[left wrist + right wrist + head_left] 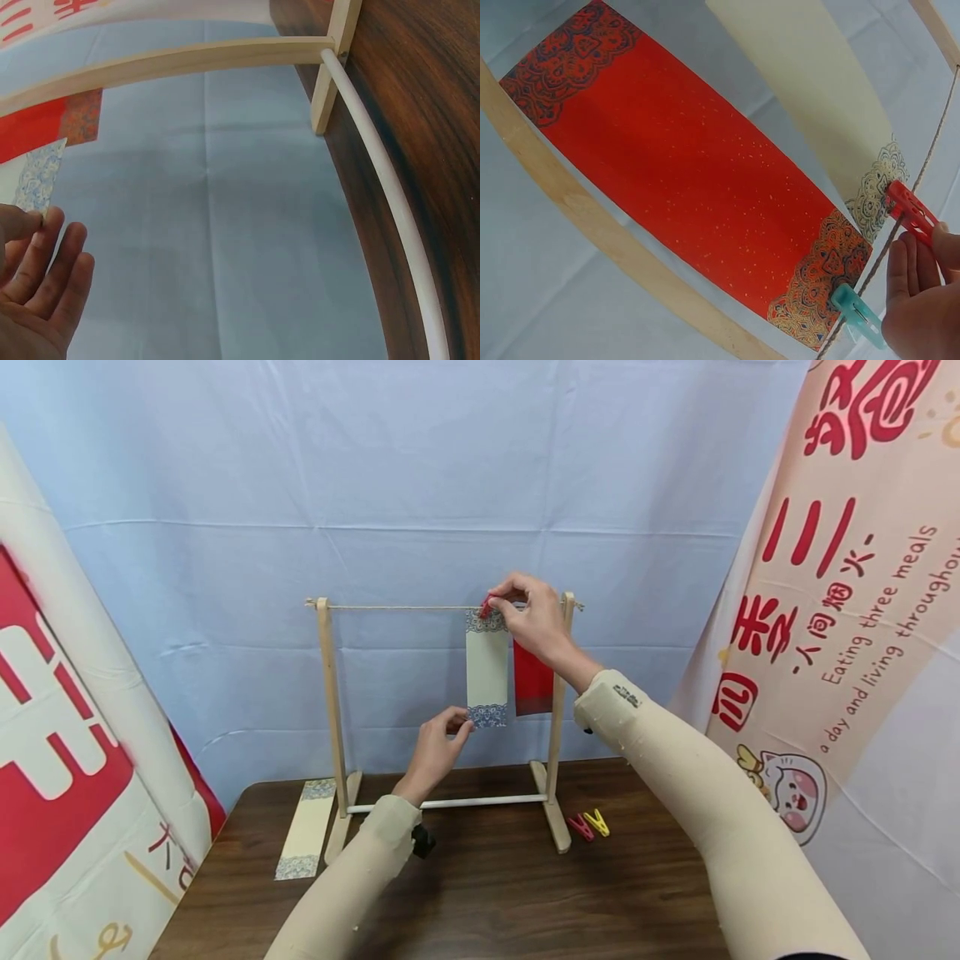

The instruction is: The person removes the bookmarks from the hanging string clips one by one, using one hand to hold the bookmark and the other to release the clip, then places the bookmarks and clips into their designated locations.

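A cream paper strip (487, 667) with blue lace-patterned ends hangs upright from a twine line (405, 607). At its top edge my right hand (538, 620) pinches a red clothespin (913, 211), whose jaws meet the strip and the twine in the right wrist view. Lower down, my left hand (437, 745) holds the strip's bottom left corner between thumb and index finger, the other fingers spread in the left wrist view. Just right of it hangs a red strip (682, 172) with patterned ends, clipped to the twine by a teal clothespin (857, 315).
A wooden frame (332, 702) with a white lower bar (480, 802) carries the twine. Another cream strip (306, 828) lies on the dark table (525, 902) by its left foot. A pink clothespin (581, 827) and a yellow clothespin (597, 822) lie near the right foot.
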`<state>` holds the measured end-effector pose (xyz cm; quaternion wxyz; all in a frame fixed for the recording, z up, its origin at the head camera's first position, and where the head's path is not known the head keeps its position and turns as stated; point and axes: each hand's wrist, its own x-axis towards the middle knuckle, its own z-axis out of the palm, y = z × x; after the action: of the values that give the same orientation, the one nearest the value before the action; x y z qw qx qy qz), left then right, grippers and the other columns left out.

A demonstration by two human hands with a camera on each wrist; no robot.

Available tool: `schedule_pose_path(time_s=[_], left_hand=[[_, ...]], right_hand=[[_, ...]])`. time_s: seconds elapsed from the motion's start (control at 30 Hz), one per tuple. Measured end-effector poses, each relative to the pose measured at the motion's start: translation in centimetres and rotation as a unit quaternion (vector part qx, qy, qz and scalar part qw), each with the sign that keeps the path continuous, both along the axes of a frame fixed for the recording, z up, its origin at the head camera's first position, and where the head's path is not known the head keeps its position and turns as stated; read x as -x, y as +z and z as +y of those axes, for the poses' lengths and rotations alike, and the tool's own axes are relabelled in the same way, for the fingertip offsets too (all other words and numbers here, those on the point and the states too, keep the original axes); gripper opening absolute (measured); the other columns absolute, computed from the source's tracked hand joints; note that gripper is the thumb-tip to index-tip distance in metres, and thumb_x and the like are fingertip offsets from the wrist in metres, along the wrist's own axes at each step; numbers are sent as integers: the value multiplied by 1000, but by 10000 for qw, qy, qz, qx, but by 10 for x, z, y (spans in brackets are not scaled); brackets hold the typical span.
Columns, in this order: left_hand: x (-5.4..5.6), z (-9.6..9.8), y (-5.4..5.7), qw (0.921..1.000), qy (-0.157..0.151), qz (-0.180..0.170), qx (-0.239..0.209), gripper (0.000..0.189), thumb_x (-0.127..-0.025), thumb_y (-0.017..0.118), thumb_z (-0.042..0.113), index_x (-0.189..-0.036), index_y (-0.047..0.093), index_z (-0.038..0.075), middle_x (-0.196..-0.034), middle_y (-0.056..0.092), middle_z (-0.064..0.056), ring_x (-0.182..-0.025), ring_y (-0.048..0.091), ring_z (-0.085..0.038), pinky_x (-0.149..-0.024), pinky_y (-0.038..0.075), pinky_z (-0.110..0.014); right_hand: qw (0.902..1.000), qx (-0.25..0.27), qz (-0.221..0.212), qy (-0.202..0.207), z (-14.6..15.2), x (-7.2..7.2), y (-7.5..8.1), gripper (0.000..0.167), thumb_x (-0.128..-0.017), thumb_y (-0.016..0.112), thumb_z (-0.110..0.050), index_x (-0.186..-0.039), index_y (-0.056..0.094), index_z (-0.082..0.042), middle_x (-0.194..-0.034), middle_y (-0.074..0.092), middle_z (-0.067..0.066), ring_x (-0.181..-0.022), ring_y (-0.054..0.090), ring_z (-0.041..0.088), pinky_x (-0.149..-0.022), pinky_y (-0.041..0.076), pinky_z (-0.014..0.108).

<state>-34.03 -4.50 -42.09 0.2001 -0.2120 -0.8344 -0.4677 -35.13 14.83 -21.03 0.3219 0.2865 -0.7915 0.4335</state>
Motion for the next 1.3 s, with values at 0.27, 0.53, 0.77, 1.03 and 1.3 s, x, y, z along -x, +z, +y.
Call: schedule_pose_path(time_s=[0.27,0.53,0.77,1.03,1.3], left_hand=[[-1,-2,-1,10000,6,-66,-27,22,-108,69,17,-127,73,6,-107,79,-5,-100,74,-24,-93,62,-49],[-3,-4,-1,10000,10,-6,38,23,-108,69,16,-128,72,5,-107,78,-7,-100,74,-25,-92,62,-47],[-5,-7,-2,10000,3,21,54,23,-108,69,16,-128,72,6,-105,78,-5,-98,74,-23,-90,62,-46],[-6,-9,-5,10000,26,-75,52,24,-107,69,16,-128,72,6,-105,78,-5,-99,74,-25,-92,61,-49],[-8,-12,-6,9999,89,-101,28,23,-107,70,14,-128,73,5,-106,79,-6,-100,74,-26,-93,61,-49]], right_hand=[[10000,18,88,-28,1,1,-1,8,-102,75,-5,-108,78,-2,-109,77,14,-104,73,27,-100,58,43],[9998,73,154,-52,2,1,-1,8,-102,75,-6,-108,78,-2,-109,77,14,-103,73,28,-102,58,44],[9997,46,232,-99,2,0,-1,8,-101,76,-7,-108,79,-3,-109,77,13,-104,74,28,-102,58,44],[9994,103,245,-206,3,-2,-2,9,-101,77,-9,-109,80,-5,-108,78,11,-102,75,26,-100,58,45],[9987,86,364,-344,3,-2,-3,12,-100,79,-11,-110,80,-6,-107,79,10,-102,76,24,-98,59,45]])
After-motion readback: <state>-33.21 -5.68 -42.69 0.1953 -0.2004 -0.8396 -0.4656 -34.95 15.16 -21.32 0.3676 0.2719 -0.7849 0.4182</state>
